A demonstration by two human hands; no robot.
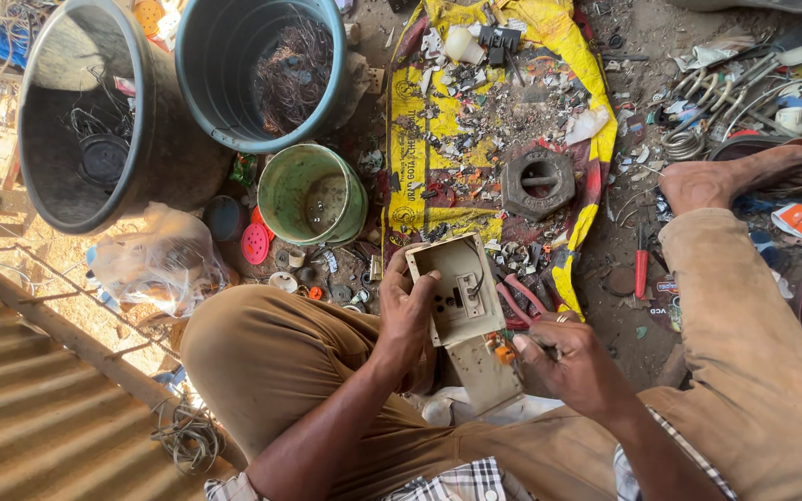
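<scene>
The left hand [407, 311] grips the beige switch box [458, 288] by its left edge, fingers [420, 278] curled over the rim, holding it open-side up above the lap; the right hand [573, 366] is closed on a small orange-handled tool [507, 353] touching the box's lower part; pliers [518, 299] lie just beside the box on the yellow sack [420, 121], near its lower edge; a hex nut [537, 183] sits mid-sack; a green bucket [313, 195] stands off its left edge.
</scene>
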